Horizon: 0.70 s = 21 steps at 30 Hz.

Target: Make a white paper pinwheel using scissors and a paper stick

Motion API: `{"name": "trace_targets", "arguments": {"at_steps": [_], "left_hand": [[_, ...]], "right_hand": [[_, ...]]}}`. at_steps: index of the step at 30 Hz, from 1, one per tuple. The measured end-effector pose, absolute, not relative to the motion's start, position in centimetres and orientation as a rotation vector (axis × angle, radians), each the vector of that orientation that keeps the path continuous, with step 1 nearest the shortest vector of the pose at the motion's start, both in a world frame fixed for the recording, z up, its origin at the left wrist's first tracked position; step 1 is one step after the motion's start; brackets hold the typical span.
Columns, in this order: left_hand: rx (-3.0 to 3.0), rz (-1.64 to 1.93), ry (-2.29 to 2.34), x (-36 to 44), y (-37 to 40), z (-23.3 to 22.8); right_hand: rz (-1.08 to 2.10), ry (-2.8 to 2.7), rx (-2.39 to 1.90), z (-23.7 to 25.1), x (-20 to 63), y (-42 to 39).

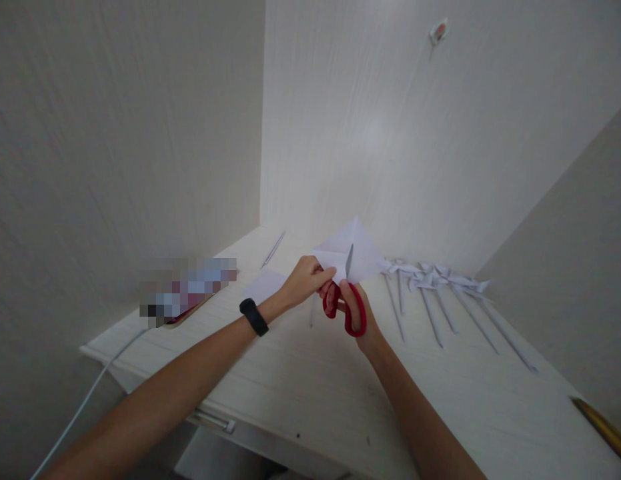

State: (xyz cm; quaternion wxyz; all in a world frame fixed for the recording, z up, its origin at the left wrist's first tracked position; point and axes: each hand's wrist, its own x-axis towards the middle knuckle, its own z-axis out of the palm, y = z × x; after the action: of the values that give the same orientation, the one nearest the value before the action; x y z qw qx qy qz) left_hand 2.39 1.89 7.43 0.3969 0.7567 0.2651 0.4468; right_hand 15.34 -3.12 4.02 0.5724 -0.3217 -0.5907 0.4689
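Blurred object [187,291] on desk left – unreadable; gold rod [603,427] cut by right edge.

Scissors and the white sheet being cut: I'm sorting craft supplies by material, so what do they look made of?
Scissors: glossy red handles, likely plastic; grey blade, likely metal. Sheet, held by the left hand: thin matte white paper, judging by its sharp folds. The right hand works the scissors.

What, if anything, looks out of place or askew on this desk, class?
Nothing looks damaged or spilled. The left hand holds a folded white paper while the right hand works red scissors into it. The finished paper pinwheels lie loosely fanned, not neatly lined up, on the desk.
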Motion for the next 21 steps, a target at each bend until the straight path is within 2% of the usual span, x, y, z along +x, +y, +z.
{"name": "trace_targets", "arguments": {"at_steps": [21], "left_hand": [[1.947, 1.13, 0.661, 2.46, 2.24, 7.03]], "right_hand": [[1.081, -1.381, -0.779, 3.7, 15.53, -2.94]]}}
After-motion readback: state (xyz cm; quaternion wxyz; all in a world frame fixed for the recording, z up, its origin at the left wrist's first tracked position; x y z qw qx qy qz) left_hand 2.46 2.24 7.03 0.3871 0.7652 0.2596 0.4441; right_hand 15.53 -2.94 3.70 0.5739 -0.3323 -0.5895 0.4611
